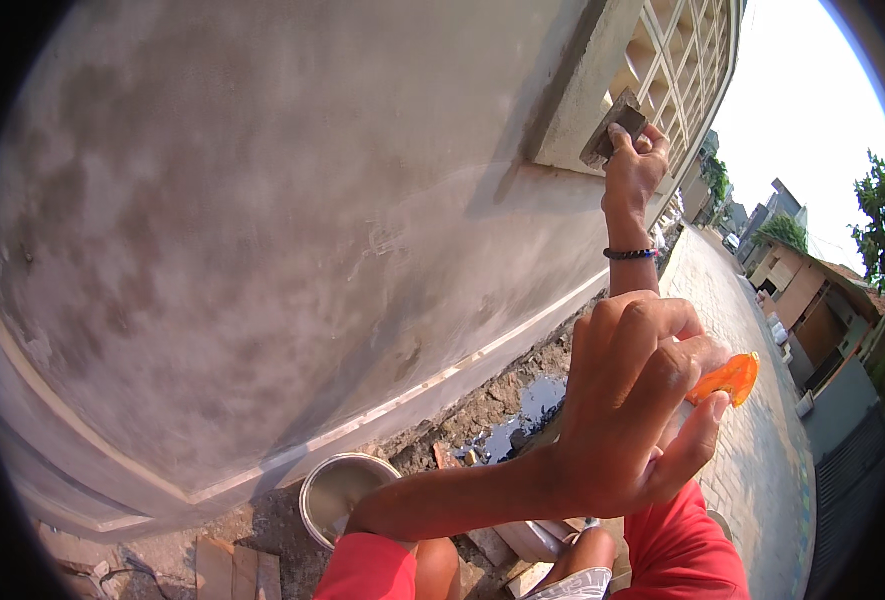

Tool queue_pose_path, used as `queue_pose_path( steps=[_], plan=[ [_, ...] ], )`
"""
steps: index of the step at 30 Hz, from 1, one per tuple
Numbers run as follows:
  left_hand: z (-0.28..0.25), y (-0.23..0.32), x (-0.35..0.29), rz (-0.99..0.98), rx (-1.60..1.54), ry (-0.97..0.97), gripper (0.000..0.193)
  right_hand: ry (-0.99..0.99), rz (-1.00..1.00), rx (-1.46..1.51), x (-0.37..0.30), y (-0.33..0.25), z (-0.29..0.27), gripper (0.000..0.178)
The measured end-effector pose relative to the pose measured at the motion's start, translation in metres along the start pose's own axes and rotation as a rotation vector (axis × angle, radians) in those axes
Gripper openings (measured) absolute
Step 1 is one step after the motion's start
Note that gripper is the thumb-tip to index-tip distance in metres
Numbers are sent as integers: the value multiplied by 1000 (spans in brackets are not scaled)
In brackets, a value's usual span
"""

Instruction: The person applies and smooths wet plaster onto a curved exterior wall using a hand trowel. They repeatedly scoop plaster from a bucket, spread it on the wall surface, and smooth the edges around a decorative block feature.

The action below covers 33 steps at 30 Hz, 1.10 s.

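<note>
My left hand (628,400) is close in front of me, its arm reaching across from the lower left. Pinched between its thumb and fingers is a small, bright orange, curved piece (731,380) of a kind I cannot make out. Farther off, my right hand (637,165), with a dark beaded bracelet at the wrist, grips a dark grey flat block (618,128). The block is at the lower corner of the pale window frame (570,135); whether it touches is unclear. Part of my right forearm is hidden behind my left hand.
A grey plastered wall (263,220) fills the left side. Below it stand a round white bucket (313,500) of murky liquid and loose boards (233,570). A puddle (533,405) lies in the dirt strip. The paved road (763,450) runs along the right, past low buildings (823,310).
</note>
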<state>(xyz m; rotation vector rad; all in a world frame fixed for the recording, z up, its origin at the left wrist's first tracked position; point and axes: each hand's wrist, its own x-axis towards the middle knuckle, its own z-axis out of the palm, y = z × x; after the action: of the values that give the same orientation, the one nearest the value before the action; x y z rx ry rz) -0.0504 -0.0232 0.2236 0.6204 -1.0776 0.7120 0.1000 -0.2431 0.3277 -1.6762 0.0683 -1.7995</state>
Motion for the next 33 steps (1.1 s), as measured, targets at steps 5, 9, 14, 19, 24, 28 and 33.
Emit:
queue_pose_path(
  steps=[5,9,14,19,24,28,33],
  plan=[
    [4,0,0,2,14,-2,33,-105,-255,74,6,-70,39,44],
    [12,4,-3,12,-3,7,34,-5,-269,-233,50,-26,39,46],
    [-2,14,4,32,28,-4,33,-31,-74,53,65,-42,29,50],
    [5,13,1,19,2,-28,32,-168,-316,-183,65,-76,45,51],
    [-2,17,6,43,8,-44,33,33,-110,-206,107,-51,27,50],
    [-9,14,5,40,21,-55,34,-142,-195,11,100,-76,37,57],
    [2,12,2,22,20,-93,34,-110,-345,-202,88,-46,44,55]
  ],
)
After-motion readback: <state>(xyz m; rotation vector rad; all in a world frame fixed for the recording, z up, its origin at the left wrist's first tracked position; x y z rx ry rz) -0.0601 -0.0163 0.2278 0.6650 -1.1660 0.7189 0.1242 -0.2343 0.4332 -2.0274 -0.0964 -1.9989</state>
